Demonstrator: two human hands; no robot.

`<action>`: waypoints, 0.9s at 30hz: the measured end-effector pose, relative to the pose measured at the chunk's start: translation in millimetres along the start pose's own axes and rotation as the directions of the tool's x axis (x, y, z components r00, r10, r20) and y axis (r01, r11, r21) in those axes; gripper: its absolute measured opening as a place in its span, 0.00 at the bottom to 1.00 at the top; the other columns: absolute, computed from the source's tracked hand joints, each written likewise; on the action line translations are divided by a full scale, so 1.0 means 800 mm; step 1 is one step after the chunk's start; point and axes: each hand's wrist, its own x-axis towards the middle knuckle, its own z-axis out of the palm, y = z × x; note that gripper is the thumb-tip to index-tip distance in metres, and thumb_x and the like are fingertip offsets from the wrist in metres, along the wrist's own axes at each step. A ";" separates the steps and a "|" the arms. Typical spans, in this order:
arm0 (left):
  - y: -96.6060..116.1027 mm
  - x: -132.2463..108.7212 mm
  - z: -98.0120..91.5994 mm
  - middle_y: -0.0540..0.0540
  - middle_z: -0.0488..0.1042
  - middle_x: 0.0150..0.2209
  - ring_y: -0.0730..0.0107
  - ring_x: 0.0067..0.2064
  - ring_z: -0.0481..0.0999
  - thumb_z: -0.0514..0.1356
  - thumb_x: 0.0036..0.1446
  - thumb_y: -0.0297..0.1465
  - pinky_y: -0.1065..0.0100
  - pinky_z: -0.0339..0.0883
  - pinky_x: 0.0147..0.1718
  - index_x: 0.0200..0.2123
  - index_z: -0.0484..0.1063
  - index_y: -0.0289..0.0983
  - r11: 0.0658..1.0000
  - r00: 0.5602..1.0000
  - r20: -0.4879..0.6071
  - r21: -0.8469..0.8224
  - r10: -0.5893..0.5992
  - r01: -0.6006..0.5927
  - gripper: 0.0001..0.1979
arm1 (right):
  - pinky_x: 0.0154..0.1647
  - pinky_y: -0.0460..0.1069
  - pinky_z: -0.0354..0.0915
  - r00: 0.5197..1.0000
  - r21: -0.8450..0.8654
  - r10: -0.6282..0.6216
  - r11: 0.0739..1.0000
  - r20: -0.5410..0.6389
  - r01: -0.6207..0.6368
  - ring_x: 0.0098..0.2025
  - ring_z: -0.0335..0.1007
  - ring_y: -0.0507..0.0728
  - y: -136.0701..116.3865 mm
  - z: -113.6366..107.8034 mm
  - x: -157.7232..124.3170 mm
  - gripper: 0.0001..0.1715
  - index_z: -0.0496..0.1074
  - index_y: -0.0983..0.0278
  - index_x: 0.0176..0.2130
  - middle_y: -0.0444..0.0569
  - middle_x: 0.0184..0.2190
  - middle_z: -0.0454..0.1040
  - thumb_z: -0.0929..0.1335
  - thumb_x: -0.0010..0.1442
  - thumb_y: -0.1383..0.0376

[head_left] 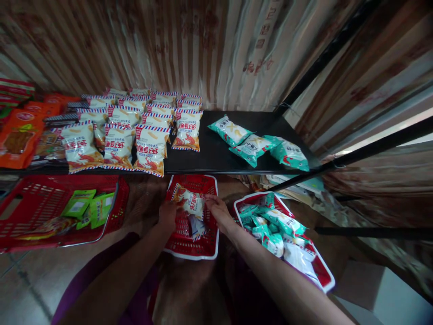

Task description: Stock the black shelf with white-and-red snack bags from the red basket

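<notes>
Over the middle red basket (191, 253) I hold a white and orange snack bag (193, 204) between my two hands. My left hand (167, 215) is closed on the bag's left end, its fingertips partly hidden. At the right end, my right hand (216, 207) grips the edge with fingers and thumb. Beneath it in the basket lie a silvery-white snack bag (197, 226) and a clear packet that I cannot make out. On the shelf above, rows of matching snack bags (150, 149) stand upright.
The black shelf (216, 158) also carries several green snack bags (253, 146) and orange packets (22, 133). A right-hand red basket (328, 271) holds green bags. Another red basket (122, 198) at left contains bright green packets. Black shelf posts (324, 49) and a cardboard box (361, 284) stand at right.
</notes>
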 end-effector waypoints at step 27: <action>-0.010 -0.054 -0.054 0.47 0.78 0.29 0.69 0.31 0.76 0.57 0.42 0.16 0.69 0.69 0.33 0.28 0.74 0.35 0.941 0.934 0.306 0.331 -0.185 0.078 0.13 | 0.28 0.45 0.61 0.985 0.066 0.005 0.998 0.170 -0.016 0.24 0.66 0.50 -0.030 -0.043 0.020 0.13 0.76 0.66 0.27 0.43 0.22 0.76 0.75 0.37 0.64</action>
